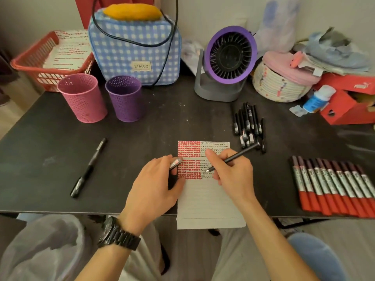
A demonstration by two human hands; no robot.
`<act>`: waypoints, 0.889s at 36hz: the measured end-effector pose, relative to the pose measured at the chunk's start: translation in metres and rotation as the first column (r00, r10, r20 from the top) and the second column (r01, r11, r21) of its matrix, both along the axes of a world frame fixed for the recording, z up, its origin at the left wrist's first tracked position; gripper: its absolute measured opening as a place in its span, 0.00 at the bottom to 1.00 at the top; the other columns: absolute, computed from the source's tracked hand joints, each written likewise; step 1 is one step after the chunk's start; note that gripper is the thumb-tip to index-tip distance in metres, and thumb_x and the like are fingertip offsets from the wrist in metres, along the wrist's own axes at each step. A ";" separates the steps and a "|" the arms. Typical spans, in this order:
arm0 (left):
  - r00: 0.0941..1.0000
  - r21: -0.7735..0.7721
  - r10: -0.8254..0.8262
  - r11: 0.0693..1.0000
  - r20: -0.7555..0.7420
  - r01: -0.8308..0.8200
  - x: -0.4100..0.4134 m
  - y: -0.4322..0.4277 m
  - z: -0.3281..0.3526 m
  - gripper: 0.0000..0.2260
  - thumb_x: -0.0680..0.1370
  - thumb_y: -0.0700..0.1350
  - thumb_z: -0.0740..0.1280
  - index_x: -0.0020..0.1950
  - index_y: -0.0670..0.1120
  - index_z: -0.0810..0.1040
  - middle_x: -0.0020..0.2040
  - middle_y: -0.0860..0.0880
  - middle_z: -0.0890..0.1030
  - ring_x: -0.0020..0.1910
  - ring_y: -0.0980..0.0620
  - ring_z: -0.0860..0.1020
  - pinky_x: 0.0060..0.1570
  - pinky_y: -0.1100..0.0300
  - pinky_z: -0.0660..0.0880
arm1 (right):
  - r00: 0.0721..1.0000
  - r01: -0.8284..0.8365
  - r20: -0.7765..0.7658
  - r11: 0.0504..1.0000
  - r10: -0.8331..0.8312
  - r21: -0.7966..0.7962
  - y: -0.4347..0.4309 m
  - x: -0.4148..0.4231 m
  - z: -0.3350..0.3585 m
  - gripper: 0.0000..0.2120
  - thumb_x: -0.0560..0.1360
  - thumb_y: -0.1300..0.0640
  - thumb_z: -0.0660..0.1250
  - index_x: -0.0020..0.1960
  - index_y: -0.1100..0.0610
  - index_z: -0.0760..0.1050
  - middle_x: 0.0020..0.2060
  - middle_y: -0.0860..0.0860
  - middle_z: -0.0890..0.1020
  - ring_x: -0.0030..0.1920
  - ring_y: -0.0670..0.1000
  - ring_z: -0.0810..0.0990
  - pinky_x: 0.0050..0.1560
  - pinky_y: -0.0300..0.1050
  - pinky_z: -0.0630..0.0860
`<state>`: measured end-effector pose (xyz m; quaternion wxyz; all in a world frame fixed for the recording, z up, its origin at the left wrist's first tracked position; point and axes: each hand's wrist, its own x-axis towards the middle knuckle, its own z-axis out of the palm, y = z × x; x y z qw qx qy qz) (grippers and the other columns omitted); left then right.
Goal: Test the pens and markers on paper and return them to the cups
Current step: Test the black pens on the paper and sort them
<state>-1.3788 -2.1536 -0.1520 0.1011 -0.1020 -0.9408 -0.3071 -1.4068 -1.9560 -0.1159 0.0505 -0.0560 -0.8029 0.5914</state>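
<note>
A lined paper (207, 199) lies at the table's front edge, its top part filled with red and black test marks. My right hand (233, 177) grips a black pen (235, 157) with the tip down on the paper's marked area. My left hand (156, 185) rests on the paper's left edge and holds the pen's cap (175, 164) between its fingers. A pink cup (83, 98) and a purple cup (124, 98) stand at the back left; I cannot see anything in them. A pile of black pens (248, 124) lies right of centre. Red-capped markers (332, 185) lie in a row at the right.
One black pen (88, 168) lies alone on the left of the dark table (142, 134). Behind stand a red basket (50, 57), a checked blue bag (134, 49), a purple fan (227, 61), a woven basket (280, 82) and red boxes (349, 98).
</note>
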 end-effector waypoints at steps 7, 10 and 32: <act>0.999 0.016 0.034 0.999 -0.007 -0.034 -0.005 0.001 -0.002 0.11 0.75 0.60 0.62 0.50 0.55 0.68 0.43 0.64 0.71 0.43 0.59 0.71 0.41 0.66 0.66 | 0.991 0.066 -0.119 0.992 -0.053 0.105 0.000 -0.003 -0.020 0.16 0.74 0.58 0.71 0.29 0.52 0.72 0.20 0.48 0.76 0.21 0.42 0.74 0.26 0.31 0.68; 0.999 0.020 0.036 0.999 0.004 -0.037 -0.007 0.000 -0.003 0.13 0.75 0.60 0.64 0.51 0.53 0.69 0.43 0.61 0.72 0.44 0.58 0.71 0.42 0.62 0.67 | 0.992 0.064 -0.113 0.990 -0.050 0.122 0.000 -0.005 -0.021 0.14 0.73 0.58 0.70 0.30 0.54 0.72 0.20 0.48 0.76 0.21 0.43 0.75 0.26 0.34 0.69; 0.997 0.065 0.061 0.996 0.051 -0.064 -0.003 0.003 0.003 0.14 0.72 0.62 0.64 0.44 0.60 0.59 0.43 0.66 0.71 0.45 0.64 0.72 0.41 0.70 0.62 | 0.991 0.043 -0.131 0.989 -0.024 0.145 -0.001 -0.005 -0.029 0.13 0.73 0.58 0.70 0.31 0.54 0.72 0.20 0.45 0.76 0.23 0.43 0.79 0.26 0.32 0.69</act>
